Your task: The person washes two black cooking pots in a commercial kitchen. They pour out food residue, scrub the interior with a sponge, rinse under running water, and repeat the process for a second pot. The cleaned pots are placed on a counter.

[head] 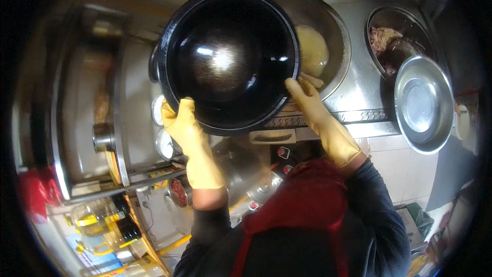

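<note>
A large round black pan, glossy inside (226,84), is held up between my hands, both in yellow rubber gloves. My left hand (182,123) grips its lower left rim, thumb over the edge. At its right rim my right hand (307,94) has hold, with the fingers partly hidden behind the rim. Behind the pan, a wide metal wok (340,46) holds yellowish liquid (313,52); the black pan covers its left part. A brownish, rough-looking item (311,80) lies by the wok's near side, close to my right fingers.
On the steel counter (357,84) at right, an oval pot (371,52) holds what looks like meat. A shiny metal bowl (442,130) stands nearer. White containers (164,144) sit left of my left hand. Bottles (88,219) stand on a shelf at lower left.
</note>
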